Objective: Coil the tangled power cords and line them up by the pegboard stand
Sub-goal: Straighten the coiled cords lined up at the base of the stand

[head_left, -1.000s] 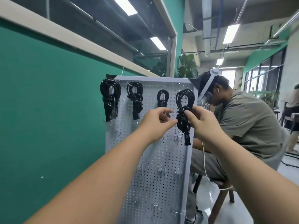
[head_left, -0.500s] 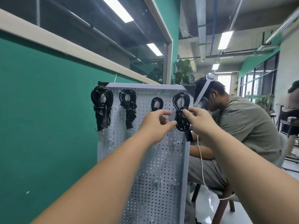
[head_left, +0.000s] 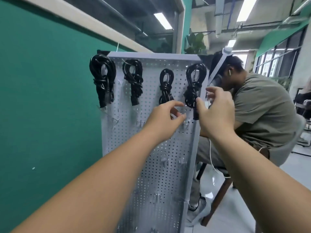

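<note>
Hands up in front of the pegboard stand [head_left: 151, 157], neither one gripping anything. Left hand [head_left: 165, 120] loosely curled and empty, just below the third coiled cord [head_left: 166, 86] and clear of it. Right hand [head_left: 217, 113] spread wide, fingers splayed past the board's right edge, with only the thumb against the dangling plug end of the fourth coiled cord [head_left: 193, 84] and no pinch around it. Higher up, four black bundles in a row on hooks along the top: first coiled cord [head_left: 102, 81] at the left edge, second coiled cord [head_left: 133, 81] beside it. Beyond the board, a seated person [head_left: 262, 106] in a grey-green shirt; green wall [head_left: 42, 98] to the left.
</note>
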`<move>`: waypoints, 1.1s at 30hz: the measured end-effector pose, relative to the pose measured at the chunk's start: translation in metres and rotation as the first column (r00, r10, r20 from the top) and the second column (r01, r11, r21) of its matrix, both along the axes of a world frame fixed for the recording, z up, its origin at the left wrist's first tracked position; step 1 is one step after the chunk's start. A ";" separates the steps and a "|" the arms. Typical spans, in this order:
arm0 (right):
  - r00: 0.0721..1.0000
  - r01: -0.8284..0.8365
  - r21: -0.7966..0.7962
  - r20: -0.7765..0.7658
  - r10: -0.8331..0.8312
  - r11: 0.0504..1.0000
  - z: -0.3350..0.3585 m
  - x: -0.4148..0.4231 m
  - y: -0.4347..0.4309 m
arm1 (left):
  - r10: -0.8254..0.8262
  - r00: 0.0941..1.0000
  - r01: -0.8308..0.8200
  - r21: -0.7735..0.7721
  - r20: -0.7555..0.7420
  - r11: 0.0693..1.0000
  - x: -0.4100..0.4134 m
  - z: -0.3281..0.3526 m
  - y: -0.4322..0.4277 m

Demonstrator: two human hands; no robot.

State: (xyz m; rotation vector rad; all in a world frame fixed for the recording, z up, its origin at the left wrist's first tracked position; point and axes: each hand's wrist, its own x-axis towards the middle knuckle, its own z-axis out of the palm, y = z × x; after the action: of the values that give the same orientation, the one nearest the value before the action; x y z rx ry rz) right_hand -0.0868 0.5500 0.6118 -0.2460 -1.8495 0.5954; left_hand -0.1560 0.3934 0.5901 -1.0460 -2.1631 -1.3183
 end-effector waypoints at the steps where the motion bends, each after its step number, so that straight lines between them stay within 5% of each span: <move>1: 1.000 -0.006 0.034 -0.026 0.007 0.999 -0.013 0.008 -0.006 | -0.010 1.000 0.010 -0.009 0.010 1.000 0.004 -0.013 -0.006; 6: 0.984 -0.171 0.072 0.053 0.167 0.983 -0.110 0.037 -0.043 | -0.016 0.997 0.027 -0.134 0.081 0.991 0.014 -0.108 -0.045; 11: 0.869 -0.283 -0.133 0.383 0.313 0.950 -0.236 0.031 -0.080 | 0.113 0.959 -0.025 -0.318 0.261 0.948 0.007 -0.228 -0.092; 13: 0.745 -0.259 -0.210 0.577 0.334 0.943 -0.283 0.020 -0.093 | 0.183 0.915 -0.041 -0.369 0.358 0.929 0.005 -0.276 -0.111; 18: 0.240 -0.216 -0.262 0.920 0.311 0.941 -0.371 -0.012 -0.105 | 0.344 0.819 0.026 -0.629 0.459 0.777 0.007 -0.369 -0.143; 23: -0.043 -0.080 -0.141 0.989 0.138 0.987 -0.455 -0.018 -0.089 | 0.394 0.787 0.099 -0.728 0.474 0.678 0.018 -0.437 -0.151; 33: -0.193 0.165 -0.189 0.956 0.220 0.968 -0.579 -0.009 -0.071 | 0.418 0.579 0.163 -0.601 0.700 0.782 0.038 -0.551 -0.145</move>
State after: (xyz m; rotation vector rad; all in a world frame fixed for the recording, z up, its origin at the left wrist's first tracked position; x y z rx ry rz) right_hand -0.0958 0.4791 0.0332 -1.2011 -3.4272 0.7183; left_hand -0.1181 0.2482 0.0394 -0.3863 -3.4859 -1.1335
